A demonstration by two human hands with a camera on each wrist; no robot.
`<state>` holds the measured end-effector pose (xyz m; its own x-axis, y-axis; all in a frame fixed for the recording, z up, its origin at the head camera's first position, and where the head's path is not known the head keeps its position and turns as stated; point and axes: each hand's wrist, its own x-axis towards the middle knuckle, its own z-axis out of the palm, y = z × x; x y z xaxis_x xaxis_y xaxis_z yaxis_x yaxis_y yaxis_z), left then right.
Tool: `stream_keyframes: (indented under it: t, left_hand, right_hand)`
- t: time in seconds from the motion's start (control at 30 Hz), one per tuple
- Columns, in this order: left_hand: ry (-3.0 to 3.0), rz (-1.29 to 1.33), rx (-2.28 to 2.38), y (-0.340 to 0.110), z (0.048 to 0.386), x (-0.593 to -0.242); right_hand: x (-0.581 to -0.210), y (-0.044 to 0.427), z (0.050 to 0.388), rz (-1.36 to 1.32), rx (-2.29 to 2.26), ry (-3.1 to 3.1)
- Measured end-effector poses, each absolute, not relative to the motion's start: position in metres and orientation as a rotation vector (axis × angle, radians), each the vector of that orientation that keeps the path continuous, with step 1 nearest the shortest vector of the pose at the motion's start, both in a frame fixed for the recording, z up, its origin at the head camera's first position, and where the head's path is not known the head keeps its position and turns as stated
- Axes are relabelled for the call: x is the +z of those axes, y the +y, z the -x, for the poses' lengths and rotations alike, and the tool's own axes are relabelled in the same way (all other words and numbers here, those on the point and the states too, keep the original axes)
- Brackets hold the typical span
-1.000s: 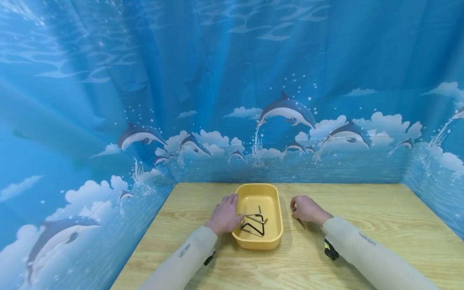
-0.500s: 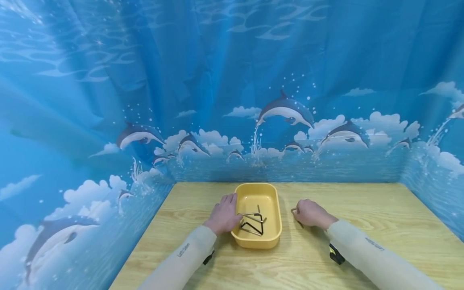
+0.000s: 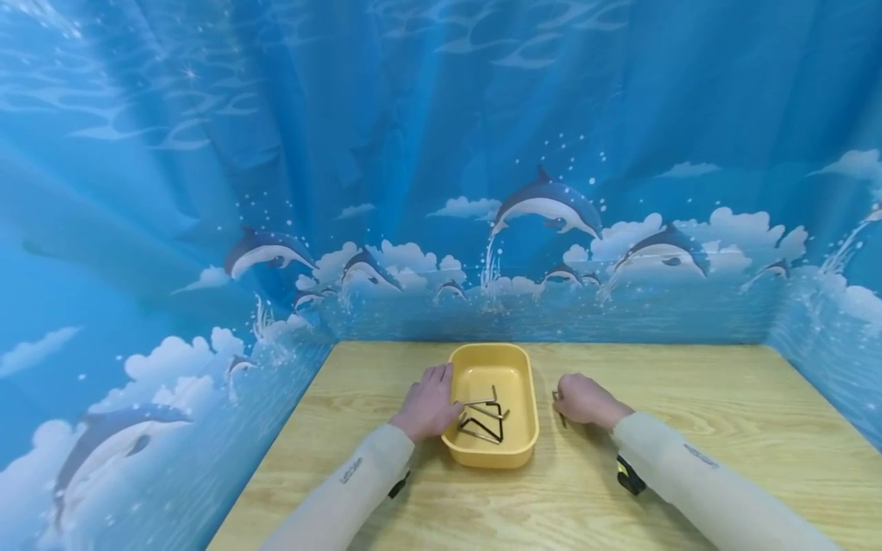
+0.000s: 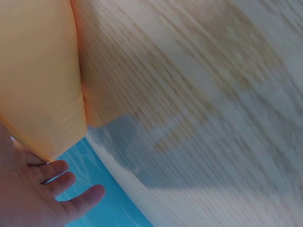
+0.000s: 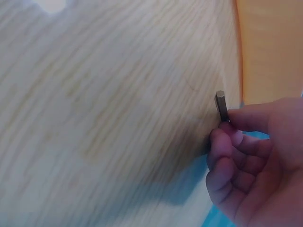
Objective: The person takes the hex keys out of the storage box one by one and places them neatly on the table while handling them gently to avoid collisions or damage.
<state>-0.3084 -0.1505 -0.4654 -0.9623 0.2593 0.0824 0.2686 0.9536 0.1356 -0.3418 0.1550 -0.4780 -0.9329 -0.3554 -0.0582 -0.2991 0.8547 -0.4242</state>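
One hex key [image 5: 221, 105]: slim metal with a six-sided tip, held to the right of the tray, inward from the tabletop's far edge and about midway between its far corners; most is hidden by fingers.
Right grip [image 3: 584, 400]: thumb and fingertips pinch that key, other fingers curled.
Left grip [image 3: 426, 405]: fingers fairly straight, resting at the tray's left rim.
Yellow tray [image 3: 491, 459]: close to the far edge of the wood-grain tabletop [image 3: 723, 413], nearer the far-left corner; looks like light, smooth plastic, best steadied by its rim.
Bent keys [image 3: 500, 421]: several, black and silver, overlapping inside the tray.
Key's handling: probably light, rigid and hard to break; the smooth metal could roll between fingertips.
Key's best hold: likely the long arm close to the bend, where the corner resists twisting.
Backdrop: blue curtain [image 3: 413, 153] printed with dolphins.
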Motion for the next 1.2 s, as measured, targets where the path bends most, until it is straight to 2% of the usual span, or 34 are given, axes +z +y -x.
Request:
stream_keyframes:
  t: [1.2]
  left_hand:
    - [-3.079,0.378,-0.195,-0.149,0.311,-0.467]
  right_hand:
    - [-0.487,0.144,0.357,0.496,-0.661,2.924]
